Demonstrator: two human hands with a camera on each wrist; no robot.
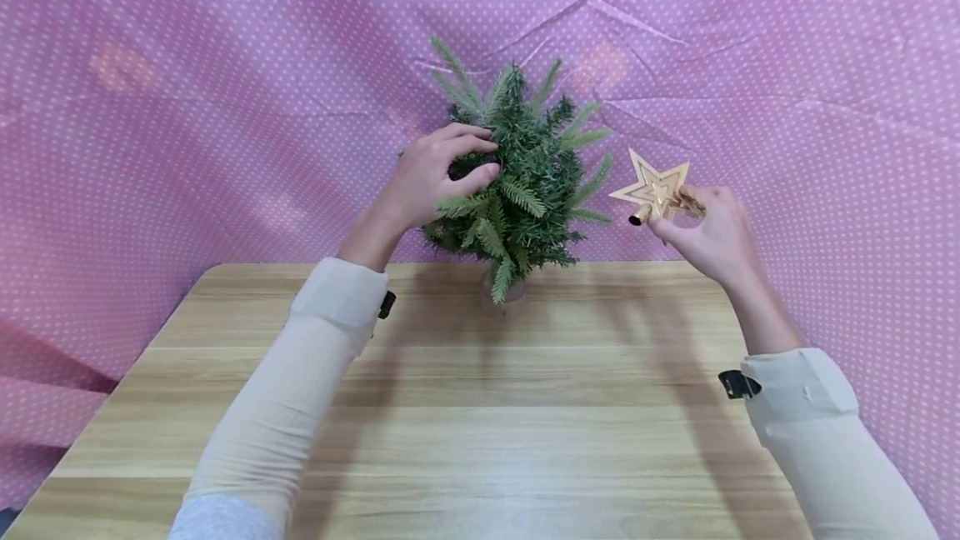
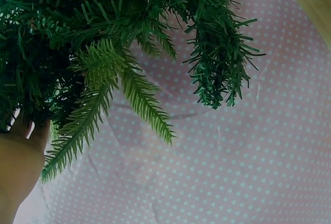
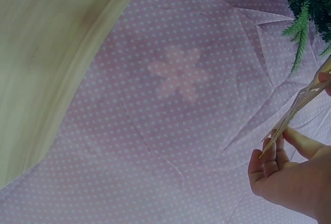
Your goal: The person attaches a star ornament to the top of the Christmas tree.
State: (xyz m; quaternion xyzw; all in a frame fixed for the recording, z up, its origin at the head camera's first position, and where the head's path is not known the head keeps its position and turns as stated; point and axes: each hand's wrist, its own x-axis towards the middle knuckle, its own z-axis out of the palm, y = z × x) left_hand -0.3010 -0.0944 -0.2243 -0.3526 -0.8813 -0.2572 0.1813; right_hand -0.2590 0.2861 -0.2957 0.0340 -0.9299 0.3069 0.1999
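Note:
A small artificial Christmas tree [image 1: 528,182] with dark and lighter green branches stands at the table's back edge. My left hand [image 1: 442,165] reaches into its left side, thumb and fingers apart and slightly bent against the foliage. In the left wrist view, the tree's branches [image 2: 98,63] hide most of that hand's fingertips. To the right of the tree, my right hand [image 1: 712,227] pinches a gold star tree topper [image 1: 656,186], which has a short tube at its base. The right wrist view shows the star topper [image 3: 292,110] nearly edge-on between thumb and fingers.
The wooden table [image 1: 480,423] extends from the tree's clear base [image 1: 508,298] toward me. A pink polka-dotted cloth [image 1: 262,107] hangs close behind and at the sides. Dark straps [image 1: 740,384] sit at both sleeve cuffs.

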